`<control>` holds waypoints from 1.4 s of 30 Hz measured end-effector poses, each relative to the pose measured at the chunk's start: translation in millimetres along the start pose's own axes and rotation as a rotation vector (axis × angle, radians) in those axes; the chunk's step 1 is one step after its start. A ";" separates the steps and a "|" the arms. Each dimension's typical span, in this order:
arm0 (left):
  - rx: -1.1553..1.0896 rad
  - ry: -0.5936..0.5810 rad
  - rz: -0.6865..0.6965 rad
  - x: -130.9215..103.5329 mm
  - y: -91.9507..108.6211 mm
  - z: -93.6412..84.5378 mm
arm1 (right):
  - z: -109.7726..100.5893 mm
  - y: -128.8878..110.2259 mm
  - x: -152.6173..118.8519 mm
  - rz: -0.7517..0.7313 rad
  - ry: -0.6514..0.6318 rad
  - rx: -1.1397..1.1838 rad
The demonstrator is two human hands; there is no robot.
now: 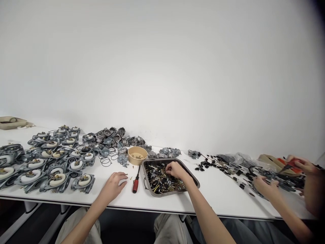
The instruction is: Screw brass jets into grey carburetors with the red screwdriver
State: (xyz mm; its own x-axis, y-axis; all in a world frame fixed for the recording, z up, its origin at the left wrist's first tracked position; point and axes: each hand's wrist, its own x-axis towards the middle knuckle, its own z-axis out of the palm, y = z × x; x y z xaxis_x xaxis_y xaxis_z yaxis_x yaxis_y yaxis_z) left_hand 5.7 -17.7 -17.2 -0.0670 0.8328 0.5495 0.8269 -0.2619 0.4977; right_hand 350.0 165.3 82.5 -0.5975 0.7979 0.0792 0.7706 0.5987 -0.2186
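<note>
My left hand point(114, 186) rests on the white table with thumb and fingers apart and nothing in it. Beside it lies a red-handled screwdriver point(135, 185), its shaft pointing at the wall. My right hand point(175, 170) dips into a metal tray point(157, 195) with its fingers pinched together at the small parts. Whatever is between the fingertips is hidden. Mixed brass and black parts point(162, 183) fill the tray. A round tan tub point(137, 154) holding small brass pieces stands behind the screwdriver. A few tiny brass bits point(131, 178) lie near my left fingertips.
Carburetor bodies with white floats point(57, 180) cover the table's left side. Behind are heaped metal bowls point(111, 134) and thin black rings point(105, 161). At right, a co-worker's hands point(265, 186) work with a red-handled tool point(294, 163) among scattered black parts point(203, 165).
</note>
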 end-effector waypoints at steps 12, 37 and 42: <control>-0.019 0.015 0.011 -0.1 -1.0 0.6 | 5.9 4.7 1.9 -0.018 -0.005 -0.047; -0.037 0.026 -0.009 -0.9 -2.3 2.7 | -22.2 -47.5 -6.5 -0.096 0.119 0.073; -0.015 0.013 -0.021 -1.1 -3.0 1.8 | 0.2 -137.7 36.0 -0.413 -0.025 0.111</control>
State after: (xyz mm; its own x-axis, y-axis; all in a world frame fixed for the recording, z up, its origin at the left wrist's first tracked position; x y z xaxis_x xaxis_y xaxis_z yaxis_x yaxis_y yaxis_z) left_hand 4.3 -16.9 -20.5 -0.0914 0.8319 0.5473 0.8168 -0.2518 0.5191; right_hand 222.3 111.5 115.3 -0.8572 0.4900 0.1587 0.4378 0.8555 -0.2766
